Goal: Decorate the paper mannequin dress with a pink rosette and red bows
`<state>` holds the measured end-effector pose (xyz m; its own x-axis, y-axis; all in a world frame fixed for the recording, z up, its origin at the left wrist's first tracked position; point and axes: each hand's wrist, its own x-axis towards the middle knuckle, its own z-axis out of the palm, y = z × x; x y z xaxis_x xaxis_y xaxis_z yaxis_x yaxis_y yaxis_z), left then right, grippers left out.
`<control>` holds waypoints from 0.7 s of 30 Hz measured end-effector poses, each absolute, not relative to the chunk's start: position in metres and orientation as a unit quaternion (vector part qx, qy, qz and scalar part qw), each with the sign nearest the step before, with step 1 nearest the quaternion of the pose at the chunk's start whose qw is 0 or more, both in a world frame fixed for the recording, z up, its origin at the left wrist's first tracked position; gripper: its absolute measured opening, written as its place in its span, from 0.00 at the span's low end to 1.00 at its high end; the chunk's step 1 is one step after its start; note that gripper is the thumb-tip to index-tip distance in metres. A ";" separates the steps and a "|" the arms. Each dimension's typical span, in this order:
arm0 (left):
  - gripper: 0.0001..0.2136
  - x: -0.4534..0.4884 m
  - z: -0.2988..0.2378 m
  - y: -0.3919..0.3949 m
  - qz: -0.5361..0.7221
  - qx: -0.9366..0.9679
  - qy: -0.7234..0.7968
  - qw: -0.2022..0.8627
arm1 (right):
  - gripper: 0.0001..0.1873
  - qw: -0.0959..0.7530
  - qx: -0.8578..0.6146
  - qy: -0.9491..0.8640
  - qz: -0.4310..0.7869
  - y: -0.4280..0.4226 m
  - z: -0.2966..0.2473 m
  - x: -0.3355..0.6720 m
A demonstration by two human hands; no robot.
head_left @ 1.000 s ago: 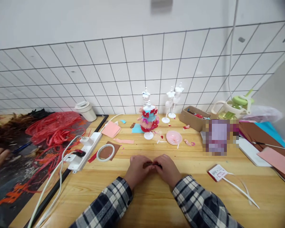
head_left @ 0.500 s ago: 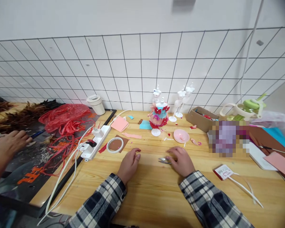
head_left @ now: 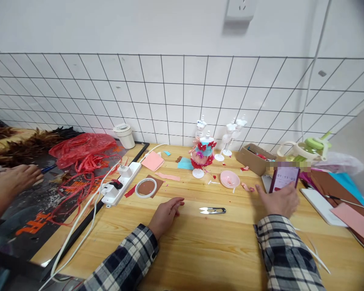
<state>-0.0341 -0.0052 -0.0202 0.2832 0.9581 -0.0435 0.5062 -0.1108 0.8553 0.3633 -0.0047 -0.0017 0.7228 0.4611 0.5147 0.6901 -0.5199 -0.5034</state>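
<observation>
My left hand (head_left: 166,217) rests on the wooden table with nothing in it, its fingers loosely bent and the thumb slightly apart. At the right, my right hand (head_left: 280,200) is in front of a propped-up phone (head_left: 286,178) with a lit timer screen. Its thumb is spread to the left, and its fingers overlap the phone's lower part; whether they touch the glass I cannot make out. Between my hands lie thread snips (head_left: 212,210), blades to the left. Behind them stands a small dress form (head_left: 203,151) dressed in pink, blue and red, with red bows.
A pink dish (head_left: 229,179), a tape roll (head_left: 146,188) and paper scraps lie about. Bare white dress forms (head_left: 229,133) stand near the wall beside a cardboard box (head_left: 255,157). At left are a power strip (head_left: 121,184), red plastic (head_left: 81,147) and another person's hand (head_left: 16,182).
My right hand has left the thread snips and moved right to the phone. The snips now lie fully visible. The left hand has shifted slightly, and the view has tilted up.
</observation>
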 end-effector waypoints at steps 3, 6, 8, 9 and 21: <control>0.18 -0.034 -0.022 -0.004 0.263 0.705 0.526 0.398 | 0.49 0.425 -0.825 -0.272 -0.255 -0.006 -0.001 0.379; 0.18 -0.034 -0.023 -0.004 0.258 0.712 0.519 0.396 | 0.55 0.435 -0.828 -0.243 -0.259 -0.005 -0.004 0.397; 0.18 -0.035 -0.024 -0.005 0.259 0.714 0.517 0.395 | 0.64 0.411 -0.861 -0.232 -0.191 -0.004 -0.009 0.410; 0.18 -0.035 -0.024 -0.005 0.260 0.714 0.516 0.395 | 0.68 0.398 -0.876 -0.229 -0.146 -0.004 -0.011 0.416; 0.17 -0.034 -0.024 -0.004 0.260 0.721 0.515 0.384 | 0.75 0.365 -0.892 -0.269 -0.003 -0.006 -0.019 0.426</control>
<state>-0.0337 -0.0037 -0.0239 0.3350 0.9420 -0.0199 0.5430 -0.1757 0.8211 0.4256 -0.0055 -0.0189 0.8556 0.4770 0.2012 0.4813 -0.5898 -0.6485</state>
